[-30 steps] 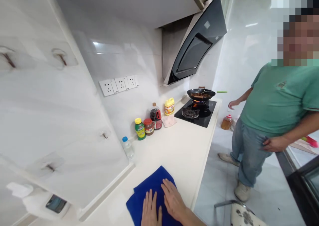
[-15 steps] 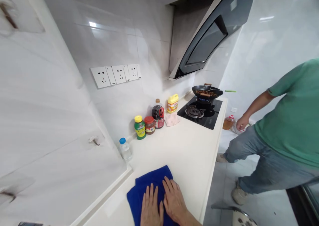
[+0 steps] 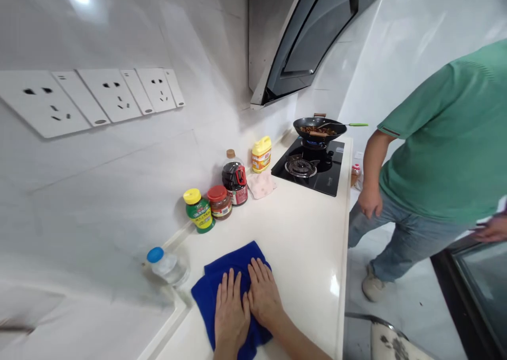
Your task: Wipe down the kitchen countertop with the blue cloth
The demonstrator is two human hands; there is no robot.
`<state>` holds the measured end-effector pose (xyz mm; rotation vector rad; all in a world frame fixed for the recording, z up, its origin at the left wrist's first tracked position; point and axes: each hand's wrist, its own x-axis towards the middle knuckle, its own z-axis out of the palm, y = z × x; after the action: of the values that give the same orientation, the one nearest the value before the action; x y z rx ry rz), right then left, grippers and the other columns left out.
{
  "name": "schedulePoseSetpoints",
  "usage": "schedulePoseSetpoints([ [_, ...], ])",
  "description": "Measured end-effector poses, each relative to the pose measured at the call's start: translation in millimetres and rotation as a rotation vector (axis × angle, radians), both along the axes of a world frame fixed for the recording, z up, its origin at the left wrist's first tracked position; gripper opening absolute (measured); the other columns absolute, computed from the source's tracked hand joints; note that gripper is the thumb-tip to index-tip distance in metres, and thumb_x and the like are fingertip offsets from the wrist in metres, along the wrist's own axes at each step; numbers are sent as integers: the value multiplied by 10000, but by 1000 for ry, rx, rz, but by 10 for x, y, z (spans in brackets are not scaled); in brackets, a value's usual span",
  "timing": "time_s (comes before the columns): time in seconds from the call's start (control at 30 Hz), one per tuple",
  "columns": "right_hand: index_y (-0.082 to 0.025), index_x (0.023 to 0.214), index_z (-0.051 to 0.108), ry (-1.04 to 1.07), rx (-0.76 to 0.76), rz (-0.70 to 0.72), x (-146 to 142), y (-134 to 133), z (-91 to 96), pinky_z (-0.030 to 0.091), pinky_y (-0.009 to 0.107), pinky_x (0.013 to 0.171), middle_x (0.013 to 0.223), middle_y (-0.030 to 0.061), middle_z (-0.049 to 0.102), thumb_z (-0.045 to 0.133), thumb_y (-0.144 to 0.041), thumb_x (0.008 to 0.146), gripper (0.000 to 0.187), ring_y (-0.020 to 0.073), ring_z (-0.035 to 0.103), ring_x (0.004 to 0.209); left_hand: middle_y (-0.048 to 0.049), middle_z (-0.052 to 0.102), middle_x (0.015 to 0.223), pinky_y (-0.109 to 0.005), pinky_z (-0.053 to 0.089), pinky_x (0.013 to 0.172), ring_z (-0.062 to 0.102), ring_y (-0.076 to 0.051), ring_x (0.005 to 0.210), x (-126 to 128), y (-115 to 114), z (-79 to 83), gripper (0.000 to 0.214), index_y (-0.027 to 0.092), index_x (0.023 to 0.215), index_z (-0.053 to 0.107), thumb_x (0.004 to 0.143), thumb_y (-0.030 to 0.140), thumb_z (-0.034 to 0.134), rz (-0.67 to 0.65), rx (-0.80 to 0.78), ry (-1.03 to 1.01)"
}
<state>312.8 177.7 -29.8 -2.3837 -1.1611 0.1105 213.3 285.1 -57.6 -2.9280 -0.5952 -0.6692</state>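
A folded blue cloth [image 3: 222, 273] lies on the white counter [image 3: 301, 243] near its front end. My left hand [image 3: 229, 315] and my right hand [image 3: 262, 294] rest flat on the cloth side by side, fingers stretched out and pointing toward the stove. Neither hand grips anything. A small water bottle with a blue cap [image 3: 166, 265] stands just left of the cloth, against the wall.
Along the wall stand a green jar with yellow lid [image 3: 199, 211], a red-lidded jar [image 3: 219, 202], a dark sauce bottle [image 3: 235, 177], a pink rag [image 3: 260, 184] and a yellow bottle [image 3: 261, 154]. A wok [image 3: 319, 129] sits on the lit gas hob [image 3: 311, 164]. A person in a green shirt [image 3: 439, 143] stands right of the counter.
My view has moved forward and closer to the wall, and both hands have pushed the blue cloth further along the counter. The person in green has stepped closer to the counter.
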Motion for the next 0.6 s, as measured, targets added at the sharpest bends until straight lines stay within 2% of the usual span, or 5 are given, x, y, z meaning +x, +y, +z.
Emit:
schedulePoseSetpoints([
  [0.37,-61,1542,386,60,20,-20,696,665,157,207,467,1264,1648,145,284,489,-324,958,649,291,208,1543,-123,444,1576,-528,395,1192,367,-299,1481,729,644,-5,522,121,1454,496,973,268,355,25,-62,20],
  [0.5,-57,1535,394,69,56,-22,821,823,171,215,481,1260,1640,158,297,476,-331,968,635,297,220,1539,-123,449,1572,-535,385,1199,369,-297,1482,881,830,16,531,125,1462,487,991,292,306,31,-88,38],
  [0.6,-32,1544,363,86,56,-3,808,790,189,195,485,1269,1649,169,261,437,-347,988,642,301,190,1547,-126,448,1572,-545,399,1185,379,-305,1476,878,845,26,543,126,1466,483,996,313,284,23,-73,46],
])
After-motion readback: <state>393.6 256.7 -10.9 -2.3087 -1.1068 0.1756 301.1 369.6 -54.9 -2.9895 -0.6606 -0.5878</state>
